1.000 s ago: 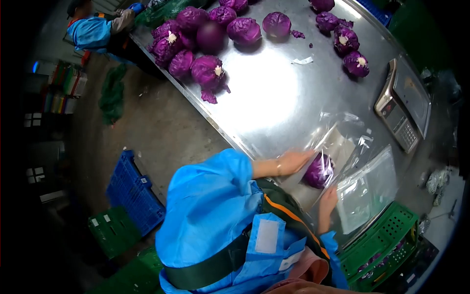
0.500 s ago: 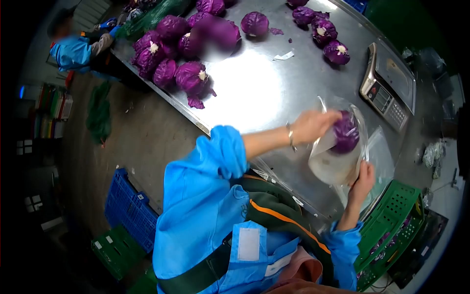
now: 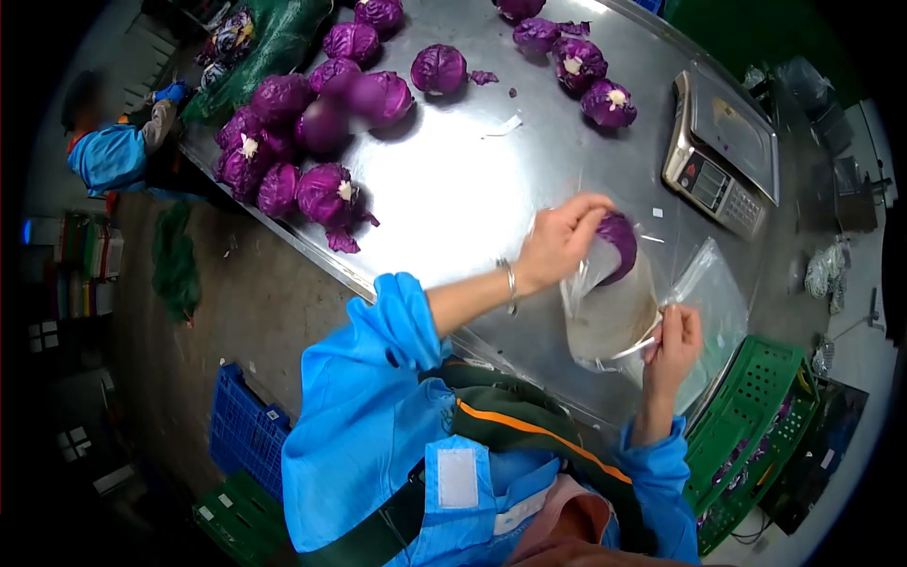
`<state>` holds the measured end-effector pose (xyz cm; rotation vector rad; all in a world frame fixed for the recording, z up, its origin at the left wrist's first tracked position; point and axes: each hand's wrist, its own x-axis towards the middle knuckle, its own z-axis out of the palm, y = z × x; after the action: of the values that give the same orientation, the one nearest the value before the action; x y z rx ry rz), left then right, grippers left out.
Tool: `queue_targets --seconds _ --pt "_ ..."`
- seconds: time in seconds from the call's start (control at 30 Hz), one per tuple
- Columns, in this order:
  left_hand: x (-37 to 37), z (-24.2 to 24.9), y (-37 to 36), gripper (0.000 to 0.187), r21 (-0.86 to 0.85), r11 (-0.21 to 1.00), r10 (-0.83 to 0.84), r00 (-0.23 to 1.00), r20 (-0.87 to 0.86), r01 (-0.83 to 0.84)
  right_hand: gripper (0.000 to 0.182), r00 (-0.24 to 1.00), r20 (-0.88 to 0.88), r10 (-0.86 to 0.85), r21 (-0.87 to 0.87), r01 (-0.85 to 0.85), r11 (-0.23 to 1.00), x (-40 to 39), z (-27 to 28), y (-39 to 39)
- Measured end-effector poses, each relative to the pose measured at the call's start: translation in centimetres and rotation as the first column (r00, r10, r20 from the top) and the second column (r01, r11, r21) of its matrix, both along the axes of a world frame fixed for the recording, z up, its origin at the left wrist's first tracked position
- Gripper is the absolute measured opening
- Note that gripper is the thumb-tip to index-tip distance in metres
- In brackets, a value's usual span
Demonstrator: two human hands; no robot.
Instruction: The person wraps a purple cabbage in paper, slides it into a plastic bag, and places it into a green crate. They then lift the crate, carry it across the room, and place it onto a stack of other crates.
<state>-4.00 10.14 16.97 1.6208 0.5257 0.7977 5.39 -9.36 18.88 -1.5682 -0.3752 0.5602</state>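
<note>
A clear plastic bag is stretched between my two hands above the metal table. My left hand has its fingers closed on the bag's upper edge, beside a purple cabbage. Plastic film and my fingers hide part of this cabbage; it appears to be inside the bag. On the opposite side, my right hand pinches the bag's rim between thumb and fingers. Flat clear bags lie on the table just beyond my right hand.
Several purple cabbages are heaped at the table's left end, others at the back. A digital scale stands at the right. Green crates sit lower right, a blue crate lower left. Another person is at far left.
The view has shifted, so the table's contents sit further left. Both hands still hold the bag. Less of the cabbage shows now beside my left hand.
</note>
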Motion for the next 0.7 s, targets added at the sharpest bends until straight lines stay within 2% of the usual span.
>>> queue_targets --seconds 0.03,0.1,0.13,0.17,0.27,0.3,0.4,0.43,0.47,0.53,0.57,0.6,0.67,0.7 --pt "-1.0 1.7 0.1 0.018 -0.023 0.998 -0.052 0.997 -0.063 0.051 0.014 0.995 0.036 -0.09 0.036 0.089 0.995 -0.5 0.3 0.1" --pt "0.6 -0.7 0.5 0.018 0.209 0.977 0.03 0.993 0.11 -0.053 0.013 0.992 -0.051 -0.111 0.075 0.115 0.991 0.6 -0.7 0.5" --pt "0.2 -0.8 0.8 0.019 -0.006 0.999 -0.048 0.999 0.023 0.048 0.012 0.987 -0.106 -0.124 0.078 0.132 0.988 1.0 -1.2 0.3" --pt "-0.1 -0.8 1.1 0.019 -0.224 0.969 -0.119 0.991 -0.059 0.103 0.012 0.973 -0.23 -0.023 0.122 0.052 0.991 1.6 -0.7 0.1" --pt "-1.0 1.6 1.3 0.018 0.162 0.987 0.003 0.997 0.076 -0.015 0.013 0.999 0.047 0.022 0.006 -0.022 1.0 0.2 1.5 -0.8" --pt "-2.2 2.5 1.4 0.019 0.163 0.984 -0.076 0.997 -0.02 0.078 0.013 0.996 0.081 0.034 -0.023 -0.032 0.999 0.4 1.7 -1.2" --pt "-2.8 0.3 2.3 0.021 0.052 0.968 -0.221 0.928 -0.299 0.247 0.011 0.973 -0.23 -0.004 -0.014 0.001 1.0 1.1 1.3 0.2" --pt "-2.9 0.6 2.2 0.022 -0.237 0.959 -0.242 0.887 -0.394 0.157 0.01 0.958 -0.287 -0.015 -0.022 0.01 1.0 1.3 0.6 -0.2" --pt "-2.9 0.9 2.4 0.022 -0.041 0.983 -0.182 0.93 -0.32 0.179 0.011 0.985 -0.161 0.061 -0.029 -0.066 0.997 1.4 1.3 -0.2" --pt "-4.3 0.1 1.3 0.026 0.281 0.939 -0.155 0.974 -0.164 0.197 0.012 0.985 0.034 0.172 -0.133 -0.166 0.977 -0.5 2.7 -2.1" --pt "-5.3 2.7 0.9 0.03 0.003 0.953 -0.283 0.897 -0.34 0.302 0.012 0.983 -0.003 0.186 -0.154 -0.184 0.971 -0.8 3.2 -2.8" --pt "-5.9 5.5 1.5 0.036 -0.271 0.897 -0.439 0.767 -0.468 0.348 0.011 0.98 -0.036 0.198 -0.164 -0.201 0.966 -0.4 3.5 -2.6" --pt "-6.7 3.9 1.8 0.04 -0.596 0.713 -0.693 0.502 -0.517 0.37 0.01 0.958 0.053 0.281 -0.287 -0.255 0.923 0.0 1.7 -2.6" --pt "-7.2 3.5 1.6 0.04 -0.629 0.691 -0.715 0.463 -0.524 0.355 0.007 0.908 0.199 0.37 -0.416 -0.263 0.87 -0.5 1.7 -3.4"
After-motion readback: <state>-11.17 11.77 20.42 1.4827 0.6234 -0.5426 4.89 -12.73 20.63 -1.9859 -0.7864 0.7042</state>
